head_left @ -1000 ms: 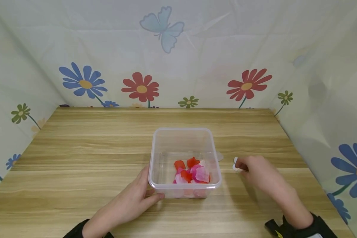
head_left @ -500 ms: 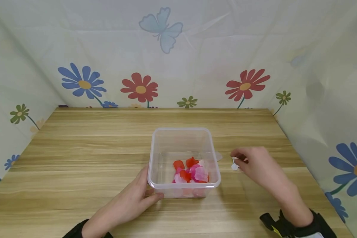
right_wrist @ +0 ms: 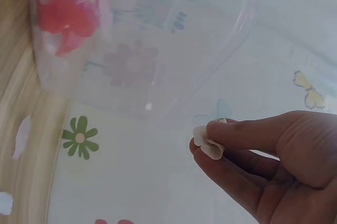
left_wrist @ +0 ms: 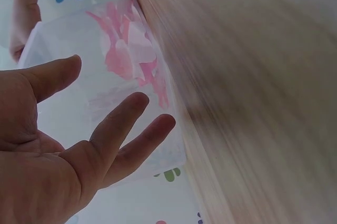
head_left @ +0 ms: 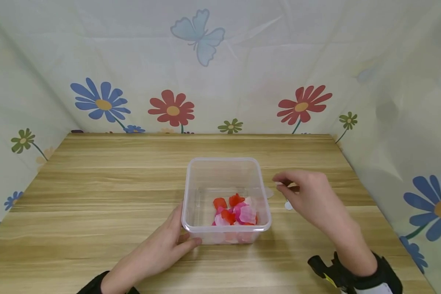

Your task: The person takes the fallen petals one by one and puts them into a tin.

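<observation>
A clear square plastic container (head_left: pixel 226 229) stands on the table with red, pink and pale artificial petals (head_left: pixel 242 212) heaped in it. My left hand (head_left: pixel 163 241) rests against its front left corner. In the left wrist view that hand's fingers (left_wrist: pixel 124 118) lie fairly straight along the clear wall. Right of the container, above the table, my right hand (head_left: pixel 312 198) pinches a small white petal (right_wrist: pixel 209 142) between thumb and fingertips. Below this hand a white petal (head_left: pixel 288 205) lies on the wood. Another pale petal (head_left: pixel 269 192) lies beside the container's right wall.
The wood-grain table (head_left: pixel 114 175) extends around the container. A white cloth (head_left: pixel 257 61) printed with flowers and a butterfly hangs at the back and both sides.
My right hand has risen from the table and moved left toward the container with a white petal in its fingertips. My left hand and the container stay in place.
</observation>
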`<state>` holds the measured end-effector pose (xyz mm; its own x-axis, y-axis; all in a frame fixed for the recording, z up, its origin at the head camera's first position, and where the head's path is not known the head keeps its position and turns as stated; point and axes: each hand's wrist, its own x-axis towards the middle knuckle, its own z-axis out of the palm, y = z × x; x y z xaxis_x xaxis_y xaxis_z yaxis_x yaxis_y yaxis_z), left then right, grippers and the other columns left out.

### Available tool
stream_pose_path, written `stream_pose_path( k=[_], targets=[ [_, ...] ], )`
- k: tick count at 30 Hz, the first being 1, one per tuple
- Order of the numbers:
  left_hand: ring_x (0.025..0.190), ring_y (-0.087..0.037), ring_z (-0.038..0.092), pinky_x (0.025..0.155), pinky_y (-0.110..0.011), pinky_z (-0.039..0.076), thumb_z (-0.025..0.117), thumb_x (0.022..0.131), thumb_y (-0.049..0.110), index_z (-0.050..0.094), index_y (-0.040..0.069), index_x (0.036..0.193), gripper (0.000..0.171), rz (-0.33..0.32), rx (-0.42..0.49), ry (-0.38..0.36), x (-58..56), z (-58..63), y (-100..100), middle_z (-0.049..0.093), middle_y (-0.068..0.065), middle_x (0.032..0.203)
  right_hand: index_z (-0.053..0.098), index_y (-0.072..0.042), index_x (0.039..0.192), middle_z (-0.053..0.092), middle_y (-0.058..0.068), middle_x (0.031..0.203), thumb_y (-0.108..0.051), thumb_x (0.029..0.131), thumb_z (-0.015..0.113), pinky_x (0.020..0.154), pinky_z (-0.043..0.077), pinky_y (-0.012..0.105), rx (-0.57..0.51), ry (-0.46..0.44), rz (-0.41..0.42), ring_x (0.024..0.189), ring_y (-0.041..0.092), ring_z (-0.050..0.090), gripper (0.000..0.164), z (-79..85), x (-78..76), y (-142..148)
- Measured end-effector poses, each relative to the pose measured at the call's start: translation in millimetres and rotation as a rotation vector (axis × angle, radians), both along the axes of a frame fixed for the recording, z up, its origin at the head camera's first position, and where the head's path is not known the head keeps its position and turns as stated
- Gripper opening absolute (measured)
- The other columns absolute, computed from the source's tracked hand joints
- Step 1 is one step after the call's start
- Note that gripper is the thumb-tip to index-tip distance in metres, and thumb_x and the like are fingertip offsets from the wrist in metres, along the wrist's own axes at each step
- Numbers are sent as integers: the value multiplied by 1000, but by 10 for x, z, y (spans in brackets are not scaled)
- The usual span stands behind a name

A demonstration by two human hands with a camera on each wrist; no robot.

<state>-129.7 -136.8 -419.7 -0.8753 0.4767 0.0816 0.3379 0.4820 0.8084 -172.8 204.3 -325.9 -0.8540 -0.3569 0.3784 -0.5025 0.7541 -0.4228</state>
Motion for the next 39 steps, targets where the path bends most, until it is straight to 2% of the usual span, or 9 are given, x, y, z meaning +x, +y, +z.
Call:
stream_pose_path(
  k=[6, 11, 16, 22, 32, 39],
  targets=[
    [139, -28, 44, 106, -39, 47, 77, 95, 17, 15, 12, 162, 91, 2, -6, 16, 4, 5, 1, 39, -14, 154, 78, -3, 101, 75, 5, 94, 9, 77, 85, 69, 63, 36, -65, 155, 80, 79, 15, 72, 28, 14, 48, -126],
    [138, -31, 44, 106, -42, 47, 74, 97, 20, 15, 13, 162, 89, -8, -3, 45, 6, 17, -4, 40, -16, 154, 77, -7, 103, 75, 2, 97, 9, 73, 87, 71, 61, 28, -110, 227, 186, 82, 12, 72, 35, -8, 94, -229],
    [137, -30, 45, 105, -41, 47, 75, 96, 20, 16, 13, 162, 88, -4, 0, 43, 9, 23, -5, 41, -15, 153, 77, -9, 104, 75, -1, 99, 8, 73, 88, 77, 58, 20, -126, 227, 290, 87, 12, 71, 38, -64, 111, -309],
    [137, -30, 47, 103, -39, 49, 76, 95, 18, 19, 12, 161, 88, 1, 10, 31, 10, 13, -2, 41, -15, 152, 76, -8, 107, 74, -1, 104, 9, 74, 87, 83, 59, 24, -115, 192, 376, 95, 14, 71, 39, -133, 94, -346],
    [135, -30, 48, 104, -40, 49, 75, 97, 21, 20, 12, 161, 85, -3, 11, 34, 12, 14, -7, 43, -15, 150, 78, -6, 111, 73, 6, 115, 7, 72, 89, 81, 60, 34, -72, 173, 354, 103, 21, 72, 43, -158, 85, -325],
    [138, -29, 45, 106, -40, 46, 76, 95, 17, 16, 13, 162, 90, 7, -3, 21, 7, 18, 3, 40, -14, 153, 78, -8, 109, 74, 5, 112, 4, 72, 90, 81, 61, 40, -55, 222, 274, 101, 23, 72, 40, -132, 32, -216]
  ],
)
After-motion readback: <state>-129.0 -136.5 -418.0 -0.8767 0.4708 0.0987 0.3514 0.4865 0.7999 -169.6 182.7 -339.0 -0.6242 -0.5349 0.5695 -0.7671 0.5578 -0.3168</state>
